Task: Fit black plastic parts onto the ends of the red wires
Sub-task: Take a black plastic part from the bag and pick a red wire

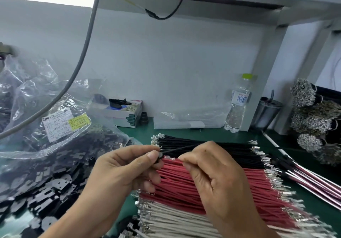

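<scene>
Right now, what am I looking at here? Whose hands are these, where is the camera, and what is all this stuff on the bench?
No robot here: a person's two bare hands, filmed from a camera worn on the head, looking down at a green workbench. The left hand pinches a small black plastic part; the right hand pinches a thin black wire leading into it. Beneath lie rows of black wires, red wires and white wires with metal tips. Left, a clear plastic bag holds black parts. A clear water bottle stands behind.

Red wires matt, shiny metal ends; bag glossy plastic.
</scene>
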